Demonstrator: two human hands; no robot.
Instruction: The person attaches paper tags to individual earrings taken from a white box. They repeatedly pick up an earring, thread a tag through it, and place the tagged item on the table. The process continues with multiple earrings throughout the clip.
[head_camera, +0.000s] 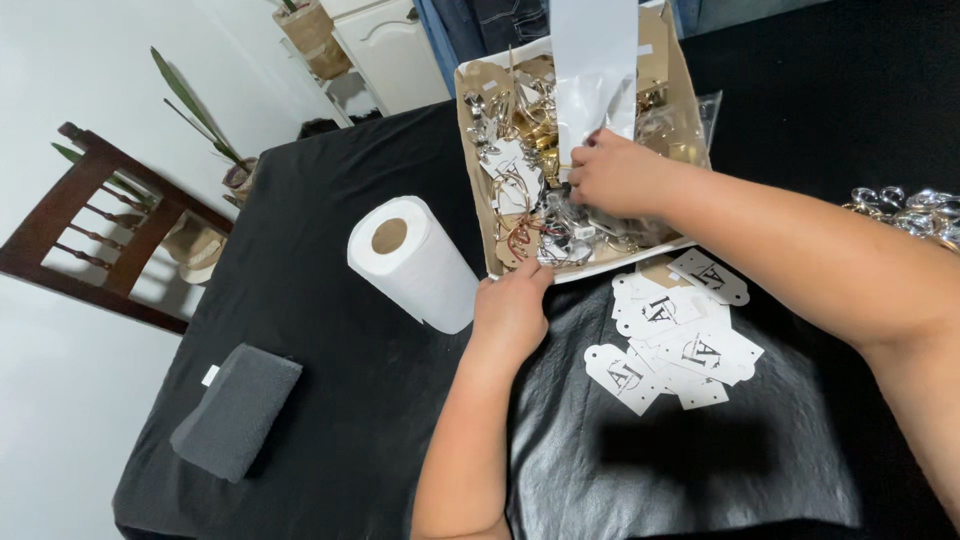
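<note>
A shallow cardboard box (472, 110) full of gold and silver jewellery pieces, several with small white tags, stands at the far middle of the black-covered table. My right hand (615, 172) reaches into the box with its fingers curled around a clear plastic bag of pieces (640, 215). A tall white pouch (595, 60) stands in the box just behind that hand. My left hand (512, 305) rests against the box's near edge, fingertips touching the rim. A heap of white printed card tags (675, 340) lies just in front of the box, right of my left hand.
A roll of white paper towel (412, 262) lies left of the box. A grey foam block (237, 410) sits at the near left of the table. More silver pieces (905, 210) lie at the right edge. A dark wooden chair (95, 225) and a potted plant (238, 175) stand beyond the table's left side.
</note>
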